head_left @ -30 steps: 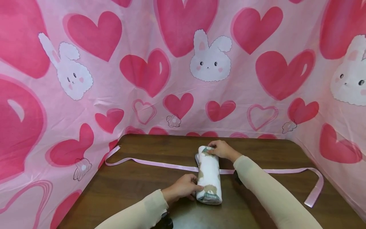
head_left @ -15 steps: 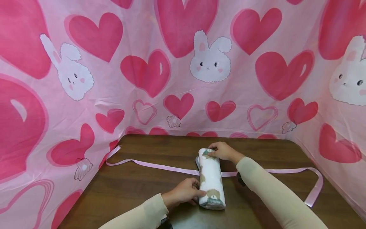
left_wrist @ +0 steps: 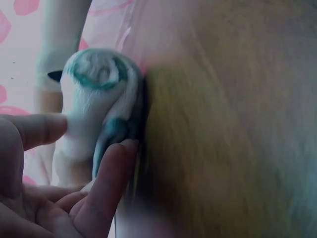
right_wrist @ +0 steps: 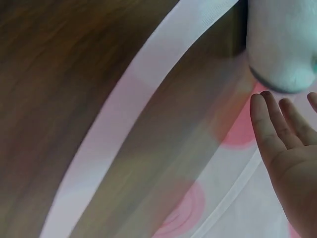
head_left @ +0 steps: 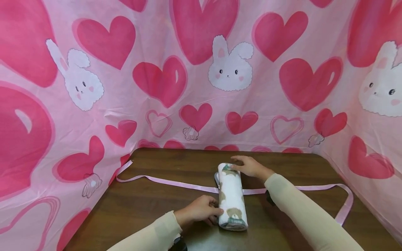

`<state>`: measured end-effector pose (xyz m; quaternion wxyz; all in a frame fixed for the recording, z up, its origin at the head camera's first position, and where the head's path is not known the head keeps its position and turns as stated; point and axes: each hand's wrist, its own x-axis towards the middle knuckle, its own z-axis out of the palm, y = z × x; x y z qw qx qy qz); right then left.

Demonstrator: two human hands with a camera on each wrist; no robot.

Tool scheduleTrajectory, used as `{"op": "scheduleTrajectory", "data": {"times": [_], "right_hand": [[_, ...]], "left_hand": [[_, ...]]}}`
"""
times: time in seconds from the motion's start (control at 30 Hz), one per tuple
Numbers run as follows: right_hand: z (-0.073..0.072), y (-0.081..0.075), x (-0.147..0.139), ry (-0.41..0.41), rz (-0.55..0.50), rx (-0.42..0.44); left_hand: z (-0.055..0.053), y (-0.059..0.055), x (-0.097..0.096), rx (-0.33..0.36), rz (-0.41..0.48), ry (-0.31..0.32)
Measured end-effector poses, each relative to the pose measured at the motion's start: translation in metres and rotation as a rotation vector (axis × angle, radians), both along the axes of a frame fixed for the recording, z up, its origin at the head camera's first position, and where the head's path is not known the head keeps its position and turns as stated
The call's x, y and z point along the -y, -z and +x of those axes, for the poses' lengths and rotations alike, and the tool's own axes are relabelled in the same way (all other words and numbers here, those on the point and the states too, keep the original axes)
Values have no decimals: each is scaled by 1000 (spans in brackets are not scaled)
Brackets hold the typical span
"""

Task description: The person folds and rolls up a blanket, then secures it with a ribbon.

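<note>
Compared with half a second before, the right hand (head_left: pixel 249 166) has loosened at the far end of the rolled cloth (head_left: pixel 230 195): its fingers are now straighter and lifted off. The roll itself stays in the same place, a little right of the table's middle, with its long side pointing toward the near edge. The left hand (head_left: pixel 202 209) stays at the roll's near left side, its thumb and fingers parted and loose; how firmly they touch, I cannot tell

The table (head_left: pixel 169 164) is of dark brown wood with rounded far corners. A pink ribbon (head_left: pixel 188 185) passes under the roll, from near the far left corner to near the right edge, where the right sleeve (head_left: pixel 301 209) covers its tip. Around stands a pink hanging (head_left: pixel 245 101) printed with hearts (head_left: pixel 106 42) and white rabbit heads (head_left: pixel 230 73)

The left wrist view shows one end of the roll, wound as a spiral with green marks, which the head view hardly gives. Only the right wrist view shows the right palm, with the straight fingertips just beside the roll
</note>
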<state>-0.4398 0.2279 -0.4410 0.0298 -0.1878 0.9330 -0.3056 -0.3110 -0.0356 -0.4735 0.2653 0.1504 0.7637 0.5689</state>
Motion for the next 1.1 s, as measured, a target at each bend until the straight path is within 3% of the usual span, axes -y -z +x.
{"op": "scheduleTrajectory", "data": {"times": [0.23,0.37,0.47,0.67,0.9,1.1], "right_hand": [[9,0,-41,21,16,10],[15,-5,-63,36,29,7],[19,-8,-76,43,32,15],[27,-9,-92,66,18,53],[34,-3,-110,86,-13,101],[37,-2,-118,81,25,79]], "left_hand": [[-17,-3,15,-7,17,62],[-30,-11,25,-55,18,77],[-42,-17,35,-173,-37,99],[-64,-22,65,-485,-260,152],[-80,-18,87,-643,-403,147],[-91,-16,93,-756,-480,149]]}}
